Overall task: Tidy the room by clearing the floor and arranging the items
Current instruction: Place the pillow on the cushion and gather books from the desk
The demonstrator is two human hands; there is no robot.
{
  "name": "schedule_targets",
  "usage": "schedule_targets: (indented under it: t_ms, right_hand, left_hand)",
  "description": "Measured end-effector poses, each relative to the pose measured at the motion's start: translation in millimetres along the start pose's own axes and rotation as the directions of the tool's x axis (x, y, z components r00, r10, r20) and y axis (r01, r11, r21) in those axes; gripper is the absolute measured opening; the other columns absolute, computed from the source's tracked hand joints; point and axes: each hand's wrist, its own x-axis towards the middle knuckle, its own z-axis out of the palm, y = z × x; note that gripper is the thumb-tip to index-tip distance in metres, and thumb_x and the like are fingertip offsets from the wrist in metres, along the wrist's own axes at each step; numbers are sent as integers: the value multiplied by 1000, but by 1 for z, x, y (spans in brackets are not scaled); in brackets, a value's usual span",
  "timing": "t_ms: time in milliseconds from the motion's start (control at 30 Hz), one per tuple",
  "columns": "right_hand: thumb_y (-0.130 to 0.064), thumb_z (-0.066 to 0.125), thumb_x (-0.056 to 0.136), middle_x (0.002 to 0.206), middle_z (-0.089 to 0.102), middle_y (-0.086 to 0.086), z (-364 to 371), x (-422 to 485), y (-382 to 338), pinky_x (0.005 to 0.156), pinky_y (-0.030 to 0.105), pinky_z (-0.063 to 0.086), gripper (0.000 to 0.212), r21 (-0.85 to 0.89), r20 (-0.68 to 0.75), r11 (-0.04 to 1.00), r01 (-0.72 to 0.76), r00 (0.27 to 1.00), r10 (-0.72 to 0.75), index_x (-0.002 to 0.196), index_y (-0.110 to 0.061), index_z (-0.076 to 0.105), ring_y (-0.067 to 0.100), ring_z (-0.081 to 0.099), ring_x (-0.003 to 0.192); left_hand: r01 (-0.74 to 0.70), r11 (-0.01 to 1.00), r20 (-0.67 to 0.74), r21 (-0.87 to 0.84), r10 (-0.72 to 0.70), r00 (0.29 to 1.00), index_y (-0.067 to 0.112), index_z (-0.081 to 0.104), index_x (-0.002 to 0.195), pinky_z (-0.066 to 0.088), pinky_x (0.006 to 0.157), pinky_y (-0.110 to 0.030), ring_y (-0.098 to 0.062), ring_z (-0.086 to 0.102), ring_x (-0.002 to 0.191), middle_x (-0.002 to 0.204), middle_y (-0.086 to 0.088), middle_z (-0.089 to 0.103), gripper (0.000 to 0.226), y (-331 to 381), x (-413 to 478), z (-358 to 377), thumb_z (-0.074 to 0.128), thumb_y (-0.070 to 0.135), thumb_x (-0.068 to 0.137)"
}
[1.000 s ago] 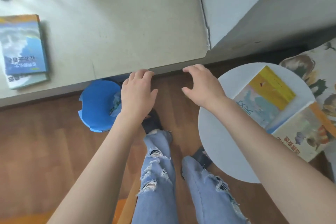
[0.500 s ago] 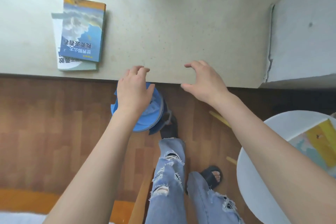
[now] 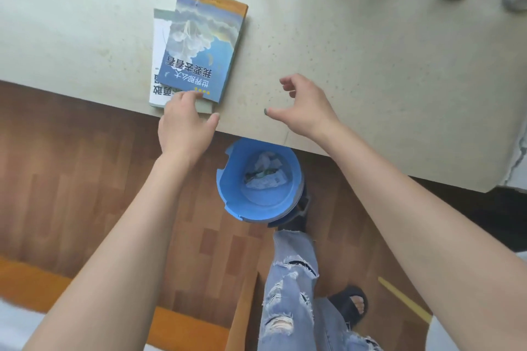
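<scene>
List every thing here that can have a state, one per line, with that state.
top book: closed, cover up, lying askew on the lower book.
lower book: closed, flat on the ledge, mostly covered.
bin: upright, uncovered, crumpled paper inside.
left hand: open, fingers resting on the books' near end.
right hand: open, loosely curled, holding nothing.

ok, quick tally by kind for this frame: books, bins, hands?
Books: 2, a blue book stacked on a white book on the ledge
Bins: 1, a blue bin on the floor, paper scraps inside
Hands: 2, left hand touching the books' near edge, right hand empty above the ledge
Total: 5
</scene>
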Motion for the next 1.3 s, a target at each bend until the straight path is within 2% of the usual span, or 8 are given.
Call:
schedule_targets:
  t_ms: [167, 233, 367, 433, 567, 800, 1033, 1300]
  right_hand:
    - [-37, 78, 77, 128, 54, -1, 27, 39, -28, 87, 24, 44, 71, 299, 96, 939, -171, 984, 149, 136, -15, 45, 10, 55, 108]
    - [-38, 78, 77, 129, 53, 1, 38, 53, -37, 96, 30, 47, 76, 387, 149, 887, -250, 967, 208, 138, -12, 42, 12, 56, 111]
    - [-42, 73, 80, 144, 41, 4, 61, 73, -54, 104, 39, 45, 86, 393, 212, 867, -306, 948, 239, 146, -8, 30, 18, 49, 125]
    - [-42, 72, 82, 132, 47, 4, 71, 81, -60, 102, 41, 46, 80, 388, 215, 862, -327, 941, 261, 141, -5, 34, 18, 52, 119]
    - [-34, 69, 84, 97, 54, 3, 86, 91, -68, 93, 45, 53, 45, 408, 186, 843, -350, 936, 298, 112, -3, 54, 15, 54, 83]
    - [-27, 70, 84, 116, 62, 10, 104, 102, -75, 88, 42, 55, 52, 425, 149, 822, -380, 925, 351, 125, -2, 49, 25, 64, 102]
    - [-19, 60, 94, 110, 65, 7, 93, 105, -69, 80, 35, 54, 25, 458, 97, 832, -313, 948, 304, 115, -7, 56, 25, 64, 96]
    - [-11, 60, 92, 117, 65, 10, 50, 83, -57, 85, 44, 56, 28, 513, 22, 839, -182, 980, 199, 119, -10, 53, 27, 68, 98]
  left_hand:
    - [227, 959, -57, -169, -239, 969, 19, 46, 132, 40, 98, -39, -16, 42, 126, 133, 1, 47, 65, -42, 37, -9, 68, 47, 78]
    - [307, 926, -41, -218, -323, 945, 16, 44, 134, 38, 100, -36, -18, 42, 128, 136, -2, 45, 73, -57, 51, -9, 70, 48, 75]
    - [477, 823, 84, -309, -476, 876, 8, 39, 138, 37, 104, -32, -21, 42, 129, 141, -6, 41, 86, -75, 73, -2, 75, 49, 72]
    - [525, 766, 143, -372, -511, 847, 9, 44, 133, 39, 104, -30, -21, 47, 125, 138, -6, 46, 82, -79, 81, 3, 77, 49, 69]
    - [544, 746, 143, -384, -534, 833, 15, 58, 119, 43, 101, -33, -19, 52, 118, 129, -4, 52, 66, -84, 91, 9, 77, 51, 67]
    - [538, 732, 150, -418, -528, 836, 16, 55, 111, 47, 91, -30, -15, 57, 105, 115, 1, 60, 54, -89, 102, 8, 78, 44, 71]
    - [534, 602, 312, -594, -440, 842, 12, 60, 115, 47, 68, -21, -11, 60, 81, 105, -2, 64, 29, -85, 98, 0, 64, 26, 90]
    - [483, 467, 250, -741, -475, 844, 5, 51, 124, 53, 61, -23, -16, 59, 92, 108, -3, 59, 29, -53, 73, -2, 53, 13, 97]
